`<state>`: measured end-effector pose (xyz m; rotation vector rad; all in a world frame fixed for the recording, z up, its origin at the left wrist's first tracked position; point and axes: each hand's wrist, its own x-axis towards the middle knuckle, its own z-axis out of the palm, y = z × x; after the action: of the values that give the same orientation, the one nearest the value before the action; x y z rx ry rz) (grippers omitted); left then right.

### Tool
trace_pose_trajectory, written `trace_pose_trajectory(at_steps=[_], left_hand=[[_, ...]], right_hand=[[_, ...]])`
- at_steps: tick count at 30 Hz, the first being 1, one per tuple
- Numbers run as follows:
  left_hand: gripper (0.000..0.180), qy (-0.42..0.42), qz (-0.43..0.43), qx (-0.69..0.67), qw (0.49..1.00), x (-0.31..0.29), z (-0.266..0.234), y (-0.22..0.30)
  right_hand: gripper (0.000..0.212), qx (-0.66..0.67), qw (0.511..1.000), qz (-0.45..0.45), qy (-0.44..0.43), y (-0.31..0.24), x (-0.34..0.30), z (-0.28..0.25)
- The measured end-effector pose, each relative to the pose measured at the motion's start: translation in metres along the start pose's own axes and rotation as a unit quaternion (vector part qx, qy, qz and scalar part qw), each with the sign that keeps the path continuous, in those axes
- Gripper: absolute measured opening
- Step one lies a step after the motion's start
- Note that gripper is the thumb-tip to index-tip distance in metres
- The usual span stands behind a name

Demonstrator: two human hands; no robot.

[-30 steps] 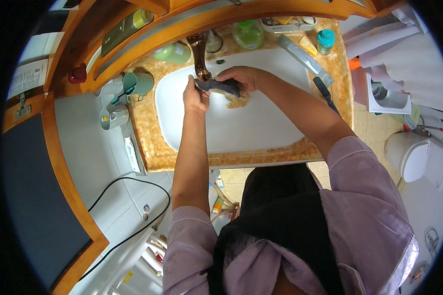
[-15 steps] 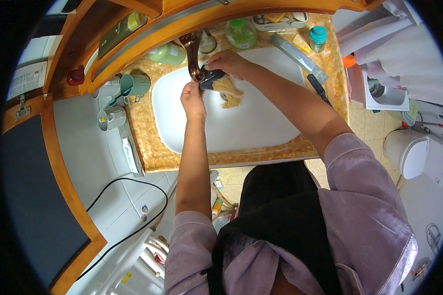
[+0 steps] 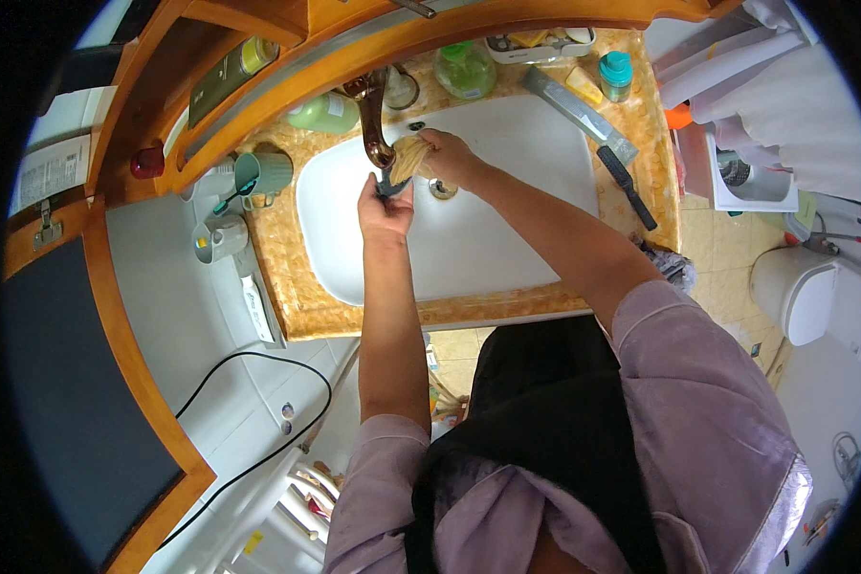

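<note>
— How many hands over the white oval ceramic basin (image 3: 507,239)?
— Two: the left hand (image 3: 385,212) and the right hand (image 3: 450,158), with one tan crumpled cloth (image 3: 408,155) between them.
— Taps?
— One copper-brown metal tap (image 3: 373,120), just beyond the left hand.
— Bottles?
— Two pale green plastic soap bottles (image 3: 465,69), beyond both hands.
— Cups?
— Left of the left hand, one teal ceramic mug (image 3: 263,172) and one grey ceramic mug (image 3: 218,237).

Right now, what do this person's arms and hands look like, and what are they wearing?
Both forearms are bare. The left hand and right hand wear no gloves, and no rings or watch can be made out. Loose lilac sleeves with a slight sheen are pushed up to about the elbows, and a dark apron-like front hangs between them.
</note>
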<state>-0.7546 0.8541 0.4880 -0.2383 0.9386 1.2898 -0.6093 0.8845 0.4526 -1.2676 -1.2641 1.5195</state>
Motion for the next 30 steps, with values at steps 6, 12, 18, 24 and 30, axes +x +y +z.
trace_pose_trajectory(at_steps=[6, 12, 18, 24, 30], left_hand=[[0.033, -0.127, -0.189, 0.027, 0.973, 0.022, -0.015, -0.014], [0.032, -0.150, -0.117, -0.004, 0.982, 0.016, -0.005, -0.041], [0.030, -0.086, 0.009, 0.093, 0.992, 0.049, -0.040, -0.016], [0.029, -0.080, -0.014, 0.099, 0.992, 0.000, 0.008, -0.061], [0.028, -0.258, -0.059, 0.062, 0.962, 0.043, -0.054, -0.019]], right_hand=[[0.028, -0.091, 0.983, -0.152, 0.038, -0.029, -0.068, 0.041], [0.039, -0.223, 0.944, -0.084, 0.229, -0.015, -0.056, 0.071], [0.050, -0.070, 0.996, 0.055, -0.023, -0.037, -0.049, 0.048], [0.037, -0.257, 0.956, 0.048, 0.131, -0.026, -0.017, 0.032], [0.041, -0.180, 0.955, -0.175, 0.156, -0.005, -0.061, 0.082]])
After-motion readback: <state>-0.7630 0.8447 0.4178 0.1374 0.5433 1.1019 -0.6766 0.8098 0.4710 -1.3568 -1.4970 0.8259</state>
